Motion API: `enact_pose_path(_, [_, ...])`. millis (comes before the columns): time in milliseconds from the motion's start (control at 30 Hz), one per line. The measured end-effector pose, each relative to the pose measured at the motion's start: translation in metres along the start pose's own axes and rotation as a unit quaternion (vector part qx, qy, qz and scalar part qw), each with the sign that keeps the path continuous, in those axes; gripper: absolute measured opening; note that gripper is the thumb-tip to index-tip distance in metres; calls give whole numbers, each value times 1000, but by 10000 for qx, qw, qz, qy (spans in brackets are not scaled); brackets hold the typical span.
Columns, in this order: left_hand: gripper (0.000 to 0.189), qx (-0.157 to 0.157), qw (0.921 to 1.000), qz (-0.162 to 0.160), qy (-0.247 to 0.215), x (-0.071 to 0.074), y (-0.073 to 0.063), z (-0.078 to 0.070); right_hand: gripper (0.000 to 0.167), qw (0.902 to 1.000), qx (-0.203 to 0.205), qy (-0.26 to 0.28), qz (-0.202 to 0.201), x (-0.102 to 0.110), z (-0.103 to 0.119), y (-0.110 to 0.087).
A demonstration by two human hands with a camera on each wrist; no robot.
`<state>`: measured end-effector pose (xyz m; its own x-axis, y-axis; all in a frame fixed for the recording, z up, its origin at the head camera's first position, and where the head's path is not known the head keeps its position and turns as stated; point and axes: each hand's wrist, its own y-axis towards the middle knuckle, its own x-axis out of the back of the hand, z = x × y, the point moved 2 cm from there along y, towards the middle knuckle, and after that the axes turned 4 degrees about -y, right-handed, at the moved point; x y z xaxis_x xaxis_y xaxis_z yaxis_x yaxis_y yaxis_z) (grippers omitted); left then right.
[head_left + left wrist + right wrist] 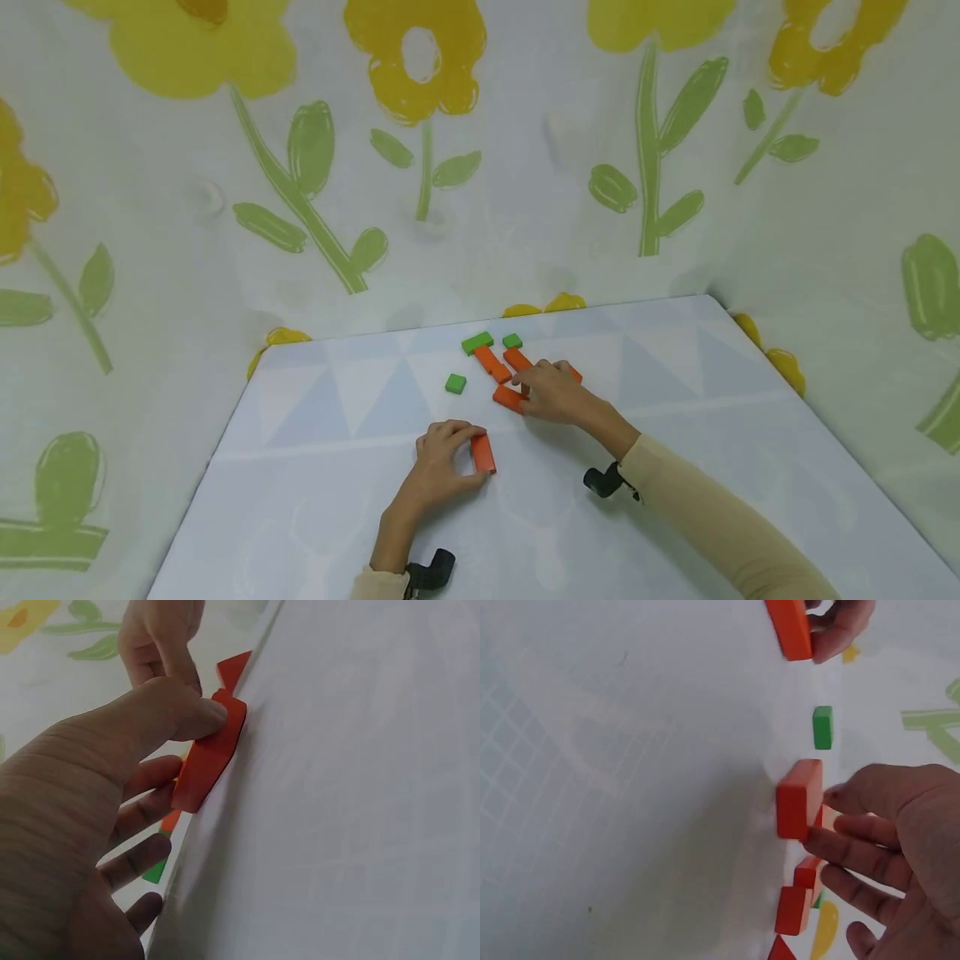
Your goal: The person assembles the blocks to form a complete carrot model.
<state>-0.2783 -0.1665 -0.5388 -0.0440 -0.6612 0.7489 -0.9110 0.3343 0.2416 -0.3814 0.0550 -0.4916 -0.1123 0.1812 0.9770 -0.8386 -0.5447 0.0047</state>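
Observation:
My left hand holds an orange block at its two ends, between thumb and forefinger. The left wrist view shows the thumb pressing on this block, with the other fingers spread apart. Farther forward and to the right, my right hand has its thumb and forefinger at the right end of another orange block. In the right wrist view, the fingertips pinch the edge of that block. Just behind it lie two orange blocks, one beside the other.
A long green block touches the end of an orange block at the back. One small green block lies right of it, another nearer the front. More orange shows behind the right hand. A flowered cloth rises behind the table.

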Motion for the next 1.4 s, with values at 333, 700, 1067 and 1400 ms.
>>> enact_pose_path(333, [51,-118,9999,66,-47,-2,1,7,58,9952,793,-262,501,0,3,1])
enact_pose_path(700, [50,-60,9996,66,-259,-4,0,7,53,9867,1277,-549,843,7,4,18])
enact_pose_path(1067, [50,-23,9993,130,-341,-3,1,9,56,9943,1021,-267,142,7,4,1])
enact_pose_path(1400, [49,-8,9992,129,-370,-2,0,11,52,9915,1265,-39,-307,4,17,-33])
